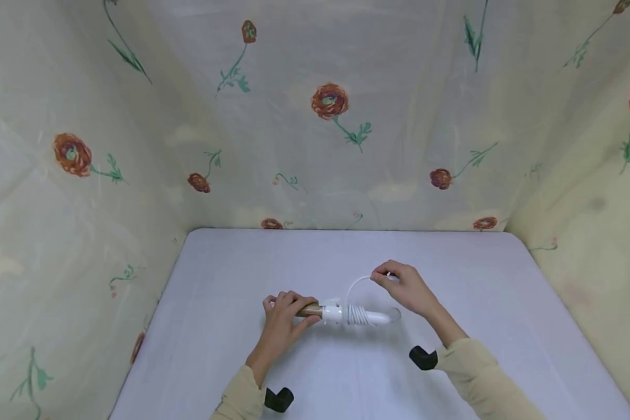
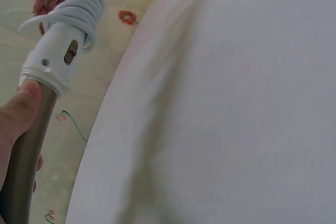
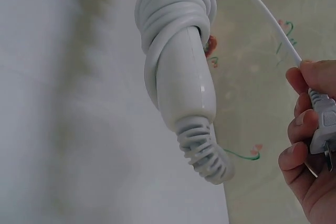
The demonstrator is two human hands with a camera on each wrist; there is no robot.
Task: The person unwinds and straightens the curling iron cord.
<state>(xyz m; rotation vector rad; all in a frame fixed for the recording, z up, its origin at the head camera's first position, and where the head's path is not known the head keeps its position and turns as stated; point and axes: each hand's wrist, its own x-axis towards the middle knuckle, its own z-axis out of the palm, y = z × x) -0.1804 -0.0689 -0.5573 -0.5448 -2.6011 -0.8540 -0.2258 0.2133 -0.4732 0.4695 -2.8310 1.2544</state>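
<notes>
A curling iron with a white handle and a brownish-gold barrel is held level above the table in the head view. My left hand grips the barrel, its thumb lying along it just below the white collar. Several turns of white cord wrap the handle. From the wraps a loose length arcs up to my right hand, which pinches it close to the two-pin plug. In the right wrist view, the plug lies against the curled fingers. A ribbed, bent cord sleeve ends the handle.
The white table spreads under both hands. Floral cloth hangs behind it and along both sides. A black wrist mount shows at the left sleeve and another black mount at the right.
</notes>
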